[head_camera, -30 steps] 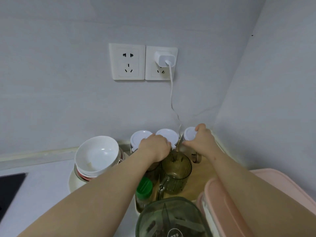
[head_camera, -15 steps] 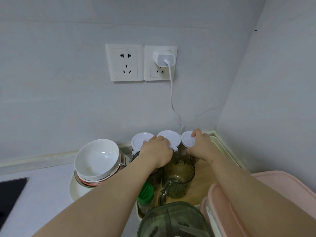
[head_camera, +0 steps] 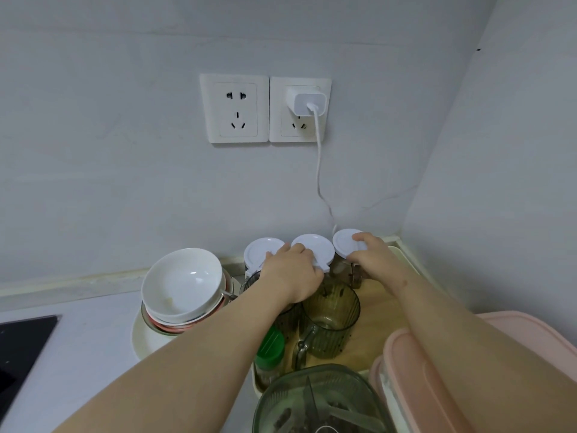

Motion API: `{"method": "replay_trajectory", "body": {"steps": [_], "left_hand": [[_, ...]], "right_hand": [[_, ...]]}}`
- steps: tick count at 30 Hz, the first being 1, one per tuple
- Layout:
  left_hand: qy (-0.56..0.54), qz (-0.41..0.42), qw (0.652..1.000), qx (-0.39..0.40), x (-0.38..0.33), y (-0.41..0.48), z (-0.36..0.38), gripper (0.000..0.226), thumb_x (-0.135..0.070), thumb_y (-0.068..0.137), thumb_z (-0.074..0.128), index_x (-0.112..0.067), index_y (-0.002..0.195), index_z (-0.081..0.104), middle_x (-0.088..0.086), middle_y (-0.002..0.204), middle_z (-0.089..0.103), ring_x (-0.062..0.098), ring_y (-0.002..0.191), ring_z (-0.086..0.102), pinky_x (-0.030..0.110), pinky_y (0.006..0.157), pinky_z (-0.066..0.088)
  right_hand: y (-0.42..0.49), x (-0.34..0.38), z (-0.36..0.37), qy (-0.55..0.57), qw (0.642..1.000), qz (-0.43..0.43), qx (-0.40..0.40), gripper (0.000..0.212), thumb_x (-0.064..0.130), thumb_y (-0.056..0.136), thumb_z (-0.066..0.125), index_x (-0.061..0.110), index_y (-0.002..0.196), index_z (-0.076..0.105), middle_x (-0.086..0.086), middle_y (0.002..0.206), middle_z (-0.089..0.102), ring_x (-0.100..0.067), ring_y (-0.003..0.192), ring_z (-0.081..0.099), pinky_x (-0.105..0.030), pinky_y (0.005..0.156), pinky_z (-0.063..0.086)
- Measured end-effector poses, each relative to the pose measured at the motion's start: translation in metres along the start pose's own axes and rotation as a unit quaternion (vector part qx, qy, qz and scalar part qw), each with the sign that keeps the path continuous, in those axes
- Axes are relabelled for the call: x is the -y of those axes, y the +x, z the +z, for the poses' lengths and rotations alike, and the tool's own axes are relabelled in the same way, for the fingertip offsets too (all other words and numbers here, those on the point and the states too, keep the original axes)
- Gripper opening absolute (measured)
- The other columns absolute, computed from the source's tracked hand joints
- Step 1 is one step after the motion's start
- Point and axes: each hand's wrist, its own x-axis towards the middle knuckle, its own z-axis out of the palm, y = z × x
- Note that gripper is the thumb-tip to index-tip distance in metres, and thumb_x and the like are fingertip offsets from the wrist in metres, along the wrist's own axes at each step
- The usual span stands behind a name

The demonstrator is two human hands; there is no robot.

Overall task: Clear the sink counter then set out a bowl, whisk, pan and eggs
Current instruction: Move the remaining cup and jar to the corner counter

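Three white-lidded jars stood shoulder to shoulder against the back wall: left jar (head_camera: 259, 250), middle jar (head_camera: 313, 245) and right jar (head_camera: 345, 242), with the charger cable (head_camera: 318, 170) hanging just behind. The ribbed green mug (head_camera: 331, 317), green-capped bottle (head_camera: 270, 345) and lidded green container (head_camera: 315, 401) crowded the wooden tray (head_camera: 379, 307) in front. The stacked bowls (head_camera: 182, 282) blocked the left, a pink box (head_camera: 406, 364) the right. Open counter (head_camera: 87, 339) lay between bowls and cooktop (head_camera: 22, 348).

The counter (head_camera: 87, 332) bears a cream plate (head_camera: 143, 343), a tray (head_camera: 403, 252) and a cooktop (head_camera: 18, 348).
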Motion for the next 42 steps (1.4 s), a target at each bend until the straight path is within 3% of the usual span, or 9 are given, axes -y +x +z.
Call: {"method": "replay_trajectory", "body": {"steps": [9, 14, 18, 22, 25, 29, 36, 39, 42], "left_hand": [[-0.003, 0.006, 1.0, 0.003, 0.0, 0.0, -0.001, 0.044, -0.029, 0.097, 0.028, -0.007, 0.134, 0.04, 0.008, 0.144, 0.035, 0.027, 0.134, 0.028, 0.05, 0.112, 0.022], [-0.019, 0.029, 0.999, 0.017, 0.009, -0.001, -0.001, 0.045, -0.027, 0.097, 0.031, -0.008, 0.138, 0.037, 0.007, 0.149, 0.03, 0.026, 0.138, 0.022, 0.05, 0.113, 0.02], [-0.085, 0.075, 0.99, -0.088, 0.007, -0.008, -0.022, 0.051, -0.024, 0.098, 0.038, -0.013, 0.146, 0.027, 0.006, 0.156, 0.018, 0.022, 0.144, 0.014, 0.038, 0.116, 0.017], [-0.174, 0.131, 0.959, -0.184, 0.013, -0.044, -0.049, 0.038, -0.015, 0.095, 0.043, -0.013, 0.133, 0.048, 0.005, 0.142, 0.042, 0.019, 0.133, 0.036, 0.023, 0.104, 0.026], [-0.203, 0.113, 0.947, -0.223, 0.034, -0.085, -0.057, 0.031, -0.013, 0.093, 0.046, -0.015, 0.121, 0.059, 0.005, 0.127, 0.053, 0.018, 0.12, 0.047, 0.018, 0.092, 0.031], [-0.233, 0.084, 0.935, -0.253, 0.06, -0.14, -0.054, 0.027, -0.007, 0.09, 0.047, -0.015, 0.11, 0.065, 0.006, 0.109, 0.06, 0.018, 0.102, 0.055, 0.014, 0.077, 0.03], [-0.248, 0.014, 0.941, -0.232, 0.089, -0.207, -0.024, 0.024, -0.012, 0.089, 0.051, -0.016, 0.109, 0.064, 0.004, 0.118, 0.058, 0.018, 0.105, 0.055, 0.029, 0.097, 0.04], [-0.276, -0.023, 0.937, -0.211, 0.099, -0.226, -0.002, 0.033, -0.004, 0.087, 0.048, -0.013, 0.116, 0.061, 0.006, 0.119, 0.058, 0.019, 0.11, 0.054, 0.018, 0.086, 0.036], [-0.349, -0.104, 0.908, -0.207, 0.108, -0.243, 0.013, 0.039, 0.002, 0.087, 0.042, -0.012, 0.12, 0.058, 0.007, 0.12, 0.06, 0.02, 0.11, 0.053, 0.02, 0.086, 0.036]], "right_hand": [[0.002, -0.001, 0.003, -0.031, 0.999, -0.011, -0.006, 0.053, 0.013, 0.086, 0.059, 0.019, 0.136, 0.043, -0.01, 0.14, 0.027, -0.033, 0.11, 0.051, -0.038, 0.081, 0.051], [-0.017, 0.014, -0.006, -0.091, 0.991, -0.049, -0.086, 0.054, 0.019, 0.086, 0.058, 0.013, 0.137, 0.042, -0.01, 0.151, 0.018, -0.028, 0.13, 0.037, -0.032, 0.103, 0.033], [-0.037, 0.034, -0.019, -0.112, 0.977, -0.108, -0.147, 0.041, 0.013, 0.086, 0.056, 0.008, 0.127, 0.052, -0.01, 0.145, 0.033, -0.023, 0.13, 0.037, -0.026, 0.102, 0.03], [-0.073, 0.062, -0.012, -0.097, 0.969, -0.139, -0.179, 0.03, 0.011, 0.086, 0.056, 0.008, 0.116, 0.059, -0.01, 0.132, 0.048, -0.023, 0.12, 0.046, -0.024, 0.094, 0.033], [-0.11, 0.084, 0.007, -0.077, 0.97, -0.166, -0.161, 0.025, 0.012, 0.089, 0.053, 0.01, 0.113, 0.06, -0.006, 0.125, 0.055, -0.018, 0.106, 0.051, -0.015, 0.075, 0.029], [-0.164, 0.106, 0.045, -0.065, 0.967, -0.216, -0.114, 0.019, 0.012, 0.09, 0.053, 0.012, 0.107, 0.063, -0.001, 0.114, 0.062, -0.011, 0.1, 0.051, -0.016, 0.076, 0.03], [-0.236, 0.109, 0.092, -0.017, 0.973, -0.225, -0.05, 0.014, 0.012, 0.09, 0.053, 0.012, 0.097, 0.065, 0.007, 0.09, 0.058, -0.009, 0.088, 0.053, -0.018, 0.077, 0.037], [-0.255, 0.099, 0.11, -0.024, 0.978, -0.208, -0.02, 0.015, 0.012, 0.09, 0.053, 0.013, 0.099, 0.064, 0.003, 0.095, 0.062, -0.009, 0.09, 0.054, -0.019, 0.079, 0.04], [-0.267, 0.086, 0.128, -0.095, 0.978, -0.185, 0.028, 0.027, 0.015, 0.09, 0.053, 0.012, 0.116, 0.059, -0.004, 0.119, 0.06, -0.016, 0.106, 0.054, -0.023, 0.088, 0.039]]}}
